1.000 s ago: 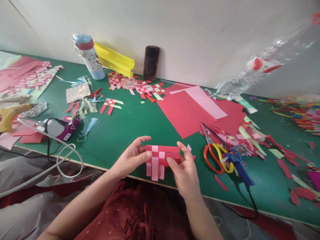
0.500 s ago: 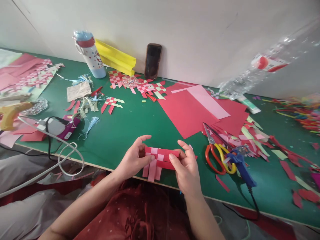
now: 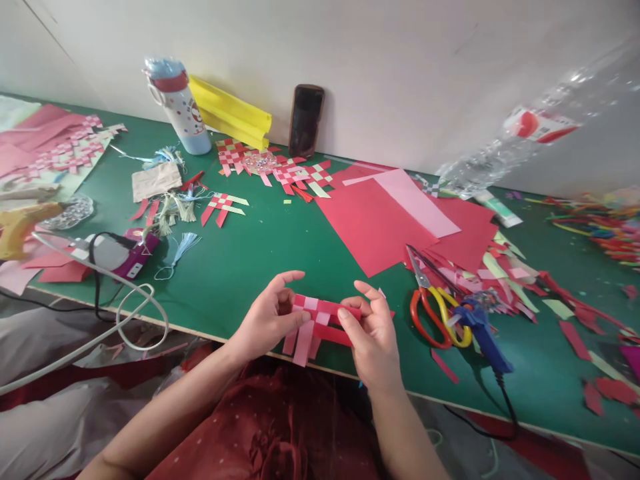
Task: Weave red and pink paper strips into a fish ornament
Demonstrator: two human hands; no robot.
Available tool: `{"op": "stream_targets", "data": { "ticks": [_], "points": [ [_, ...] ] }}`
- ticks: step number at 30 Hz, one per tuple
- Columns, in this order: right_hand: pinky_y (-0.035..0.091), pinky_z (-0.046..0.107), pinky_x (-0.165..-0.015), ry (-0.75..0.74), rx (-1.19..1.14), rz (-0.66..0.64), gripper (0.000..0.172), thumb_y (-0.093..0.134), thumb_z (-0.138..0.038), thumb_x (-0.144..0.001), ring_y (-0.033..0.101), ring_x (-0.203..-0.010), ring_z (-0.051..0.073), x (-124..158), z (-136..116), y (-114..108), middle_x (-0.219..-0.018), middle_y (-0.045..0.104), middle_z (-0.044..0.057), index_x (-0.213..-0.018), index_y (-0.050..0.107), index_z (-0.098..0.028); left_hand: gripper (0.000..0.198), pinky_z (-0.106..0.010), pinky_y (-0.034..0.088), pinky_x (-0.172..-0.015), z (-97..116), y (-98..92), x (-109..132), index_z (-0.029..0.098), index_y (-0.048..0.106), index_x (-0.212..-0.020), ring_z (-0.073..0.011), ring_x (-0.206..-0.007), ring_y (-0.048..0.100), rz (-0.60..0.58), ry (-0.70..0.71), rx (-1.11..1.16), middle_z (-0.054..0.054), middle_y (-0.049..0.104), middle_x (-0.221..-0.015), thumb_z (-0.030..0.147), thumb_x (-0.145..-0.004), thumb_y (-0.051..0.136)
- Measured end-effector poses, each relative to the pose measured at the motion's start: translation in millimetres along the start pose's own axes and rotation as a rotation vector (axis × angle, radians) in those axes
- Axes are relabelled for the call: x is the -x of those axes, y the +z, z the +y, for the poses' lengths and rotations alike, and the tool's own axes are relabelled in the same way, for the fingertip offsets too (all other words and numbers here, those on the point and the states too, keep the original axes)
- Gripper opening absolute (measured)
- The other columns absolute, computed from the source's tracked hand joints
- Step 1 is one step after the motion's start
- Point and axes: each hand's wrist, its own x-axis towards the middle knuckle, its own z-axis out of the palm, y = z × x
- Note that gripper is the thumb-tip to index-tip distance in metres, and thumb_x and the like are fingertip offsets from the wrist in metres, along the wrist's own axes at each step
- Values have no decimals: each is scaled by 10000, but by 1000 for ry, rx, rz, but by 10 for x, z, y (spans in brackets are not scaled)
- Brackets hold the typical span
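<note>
Lower red strip (image 3: 334,335) now parting from upper red strip (image 3: 333,308); left hand (image 3: 265,323) pinching woven paper (image 3: 315,311), right hand (image 3: 375,340) pinching upper strip's right end; seemingly weaving, next calling for steady left hold.

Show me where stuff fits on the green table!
Bare green tabletop lies between the lone blue string tassel and red paper sheet, beyond the held woven pink-red paper. Crowded: around the metal scissors with red-yellow handles and blue plastic glue gun.

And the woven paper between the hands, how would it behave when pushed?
The woven paper would probably bend easily, being thin strips. Its pink tails could flop or shift, because they extend unwoven below the weave.
</note>
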Motion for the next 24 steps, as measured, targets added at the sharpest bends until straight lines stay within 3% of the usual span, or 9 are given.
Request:
{"op": "stream_targets", "data": {
  "ticks": [6, 12, 16, 24],
  "points": [
    [469, 269, -668, -4, -16, -8, 451, 692, -340, -812, 546, -700, 120, 0, -16, -13, -842, 591, -27, -1214, 497, -286, 619, -195, 368, -550, 7, -1, -10, 198, 445, -1299, -71, -579, 489, -19, 11, 10, 65, 509, -715, 261, -758, 740],
    [502, 338, -780, 153, -149, -52, 509, 701, -427, -807, 610, -794, 160, -9, -37, -22, -917, 632, 1, -1246, 489, -281, 580, -214, 450, -646, 6, -11, -25, 186, 470, -1253, -94, -672, 569, -39, -5, 125, 27, 598, -789, 249, -752, 756],
    [511, 348, -803, 198, -220, -73, 581, 753, -382, -759, 628, -802, 161, 6, -66, 17, -901, 655, -8, -1263, 482, -281, 575, -220, 474, -680, 14, -17, -28, 179, 482, -1236, -99, -703, 592, -48, -13, 189, 2, 633, -838, 255, -745, 772],
    [532, 309, -794, 168, -190, -116, 550, 741, -342, -797, 641, -793, 140, 49, -46, 42, -891, 691, -24, -1270, 463, -300, 869, -228, 479, -623, 32, 27, -34, 205, 333, -1385, -113, -653, 605, -26, -10, 152, 5, 649, -816, 271, -680, 837]
  ]
}}
